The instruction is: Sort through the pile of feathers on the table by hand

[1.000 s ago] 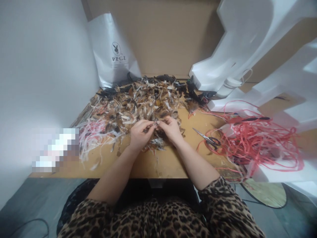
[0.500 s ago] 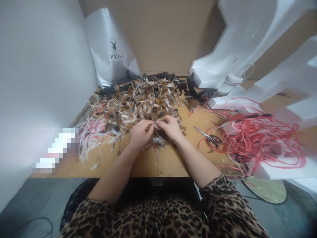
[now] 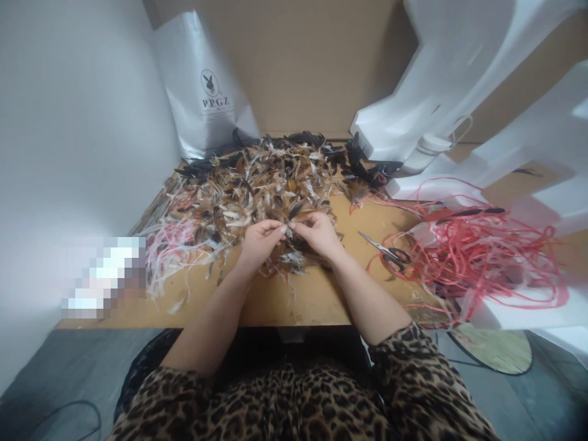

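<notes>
A big heap of brown, white and black feathers (image 3: pixel 257 184) covers the back of the wooden table (image 3: pixel 285 300). My left hand (image 3: pixel 258 244) and my right hand (image 3: pixel 316 234) meet at the heap's near edge, fingertips pinched together on a small bunch of feathers (image 3: pixel 288 224) held between them. More loose feathers lie under both palms.
Scissors (image 3: pixel 386 250) lie right of my right hand, beside a tangle of red cord (image 3: pixel 478 257). White foam pieces (image 3: pixel 450 92) lean at the right. A silver bag (image 3: pixel 202 86) stands at the back left. Pink and white strips (image 3: pixel 169 251) lie at the left.
Both hands stay pinched together at the same spot on the heap; they have shifted very slightly. Nothing else has moved.
</notes>
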`<action>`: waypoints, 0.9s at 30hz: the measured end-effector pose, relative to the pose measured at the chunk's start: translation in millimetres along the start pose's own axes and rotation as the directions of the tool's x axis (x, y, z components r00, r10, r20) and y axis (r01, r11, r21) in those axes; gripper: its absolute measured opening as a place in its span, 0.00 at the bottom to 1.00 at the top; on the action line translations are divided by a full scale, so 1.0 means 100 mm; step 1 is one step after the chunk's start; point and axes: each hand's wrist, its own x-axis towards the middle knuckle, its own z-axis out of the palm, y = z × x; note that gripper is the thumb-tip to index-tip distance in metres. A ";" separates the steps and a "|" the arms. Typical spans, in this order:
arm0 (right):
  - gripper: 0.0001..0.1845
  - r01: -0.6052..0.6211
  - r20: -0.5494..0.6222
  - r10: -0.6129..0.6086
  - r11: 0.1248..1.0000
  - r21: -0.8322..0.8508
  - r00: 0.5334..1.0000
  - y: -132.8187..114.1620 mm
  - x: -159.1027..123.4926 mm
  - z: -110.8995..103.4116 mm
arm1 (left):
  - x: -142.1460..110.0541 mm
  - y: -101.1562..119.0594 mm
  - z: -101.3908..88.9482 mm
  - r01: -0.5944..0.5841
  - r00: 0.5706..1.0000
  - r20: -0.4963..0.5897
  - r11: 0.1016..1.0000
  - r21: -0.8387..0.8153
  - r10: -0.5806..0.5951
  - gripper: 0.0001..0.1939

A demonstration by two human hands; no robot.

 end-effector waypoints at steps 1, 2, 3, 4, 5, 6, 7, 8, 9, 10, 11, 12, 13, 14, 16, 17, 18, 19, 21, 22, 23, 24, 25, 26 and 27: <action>0.10 0.023 -0.009 -0.024 0.999 -0.037 1.000 0.01 0.00 0.00 | 0.00 0.00 0.00 -0.074 0.996 -0.036 0.996 0.059 0.076 0.11; 0.10 0.047 -0.021 -0.049 0.996 -0.076 0.999 0.01 0.00 0.01 | -0.01 0.01 0.00 -0.153 0.984 -0.067 0.980 0.127 0.162 0.09; 0.09 0.072 -0.034 -0.076 0.991 -0.113 0.997 0.02 0.00 0.02 | -0.02 0.02 -0.01 -0.224 0.966 -0.087 0.955 0.195 0.245 0.08; 0.08 0.098 -0.046 -0.106 0.984 -0.146 0.993 0.02 0.00 0.02 | -0.03 0.03 -0.01 -0.279 0.946 -0.095 0.926 0.255 0.311 0.07; 0.08 0.127 -0.053 -0.139 0.976 -0.176 0.989 0.03 0.00 0.03 | -0.04 0.04 -0.01 -0.310 0.931 -0.095 0.902 0.300 0.352 0.06; 0.08 0.161 -0.056 -0.176 0.966 -0.204 0.983 0.04 0.01 0.03 | -0.04 0.05 0.00 -0.321 0.925 -0.094 0.888 0.328 0.369 0.06; 0.08 0.199 -0.053 -0.216 0.952 -0.232 0.975 0.04 0.01 0.04 | -0.05 0.06 0.00 -0.320 0.924 -0.095 0.884 0.342 0.371 0.06; 0.09 0.237 -0.046 -0.257 0.936 -0.261 0.965 0.05 0.01 0.04 | -0.05 0.06 0.00 -0.314 0.925 -0.097 0.884 0.346 0.367 0.06; 0.09 0.269 -0.040 -0.292 0.918 -0.291 0.955 0.06 0.01 0.04 | -0.05 0.06 0.00 -0.306 0.927 -0.102 0.887 0.345 0.360 0.06; 0.09 0.290 -0.037 -0.318 0.902 -0.321 0.947 0.07 0.01 0.04 | -0.05 0.06 0.00 -0.299 0.929 -0.108 0.891 0.342 0.353 0.06; 0.09 0.299 -0.036 -0.332 0.889 -0.347 0.943 0.07 0.01 0.04 | -0.05 0.06 0.00 -0.294 0.931 -0.111 0.894 0.338 0.348 0.06; 0.10 0.297 -0.036 -0.333 0.881 -0.368 0.942 0.08 0.01 0.04 | -0.05 0.05 0.00 -0.291 0.932 -0.113 0.896 0.335 0.345 0.06; 0.10 0.289 -0.038 -0.328 0.877 -0.383 0.944 0.08 0.01 0.05 | -0.04 0.05 0.00 -0.288 0.933 -0.113 0.898 0.333 0.342 0.05; 0.10 0.280 -0.044 -0.321 0.877 -0.390 0.946 0.09 0.01 0.05 | -0.04 0.05 0.00 -0.287 0.934 -0.111 0.898 0.332 0.339 0.05; 0.11 0.273 -0.048 -0.313 0.883 -0.381 0.948 0.08 0.00 0.06 | -0.04 0.05 0.00 -0.293 0.935 -0.099 0.898 0.329 0.342 0.06; 0.11 0.274 -0.050 -0.314 0.887 -0.372 0.948 0.07 0.00 0.06 | -0.04 0.06 0.00 -0.301 0.934 -0.090 0.896 0.326 0.347 0.06; 0.12 0.277 -0.051 -0.315 0.890 -0.362 0.948 0.07 0.00 0.06 | -0.04 0.06 -0.01 -0.310 0.932 -0.081 0.894 0.324 0.353 0.06; 0.12 0.277 -0.048 -0.313 0.894 -0.353 0.948 0.06 0.00 0.06 | -0.04 0.06 -0.01 -0.319 0.930 -0.073 0.892 0.321 0.359 0.06; 0.13 0.275 -0.039 -0.306 0.899 -0.342 0.951 0.05 -0.01 0.07 | -0.04 0.06 -0.01 -0.319 0.933 -0.067 0.896 0.310 0.355 0.07; 0.13 0.274 -0.039 -0.304 0.900 -0.338 0.952 0.04 -0.01 0.07 | -0.03 0.05 -0.01 -0.307 0.937 -0.071 0.904 0.299 0.342 0.07; 0.13 0.271 -0.039 -0.301 0.903 -0.334 0.953 0.04 -0.01 0.07 | -0.03 0.05 0.00 -0.289 0.943 -0.079 0.915 0.283 0.322 0.07; 0.13 0.263 -0.043 -0.292 0.908 -0.326 0.955 0.03 -0.01 0.07 | -0.02 0.04 0.00 -0.264 0.951 -0.089 0.928 0.263 0.296 0.07; 0.13 0.246 -0.049 -0.275 0.917 -0.312 0.960 0.03 -0.01 0.08 | -0.02 0.04 0.00 -0.236 0.959 -0.101 0.943 0.236 0.265 0.07; 0.13 0.220 -0.055 -0.245 0.932 -0.287 0.968 0.02 -0.01 0.08 | -0.01 0.04 0.00 -0.201 0.968 -0.111 0.958 0.204 0.227 0.07; 0.13 0.184 -0.058 -0.203 0.952 -0.246 0.977 0.02 -0.01 0.08 | -0.01 0.04 0.00 -0.160 0.977 -0.115 0.973 0.166 0.180 0.07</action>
